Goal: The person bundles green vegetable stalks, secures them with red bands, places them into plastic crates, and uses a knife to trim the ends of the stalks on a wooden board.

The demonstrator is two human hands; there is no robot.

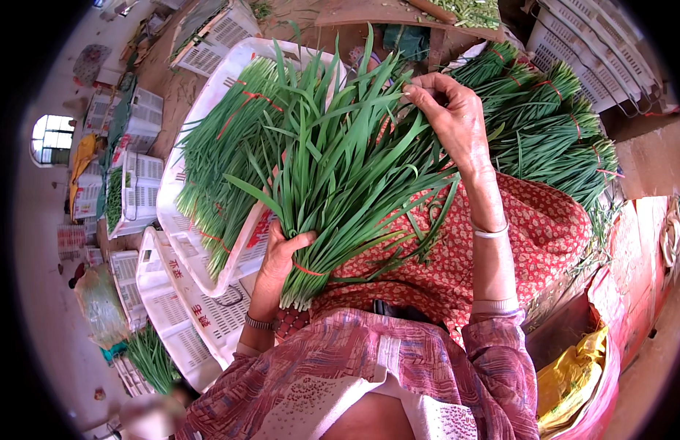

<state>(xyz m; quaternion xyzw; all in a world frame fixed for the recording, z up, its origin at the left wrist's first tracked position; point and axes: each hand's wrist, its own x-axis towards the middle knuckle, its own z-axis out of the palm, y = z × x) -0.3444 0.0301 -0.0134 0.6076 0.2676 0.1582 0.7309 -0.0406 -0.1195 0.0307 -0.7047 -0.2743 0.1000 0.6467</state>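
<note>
My left hand [281,253] is wrapped around the lower stems of a bunch of garlic chives [347,169], just above a red band [308,270] that ties it. The long green leaves fan upward and away over my lap, some drooping to the right. At the far right of the fan, my right hand [453,117] pinches at a leaf tip with thumb and forefinger; the leaf between them is partly hidden. Beside the bunch, tied chives [233,136] lie in a white plastic crate [171,187] on the left.
More banded chive bunches [549,125] are piled at the right. White crates stand at the upper right [589,55] and along the left [142,183]. A red flowered apron [538,220] covers my lap. A yellow plastic bag [574,381] lies at the lower right.
</note>
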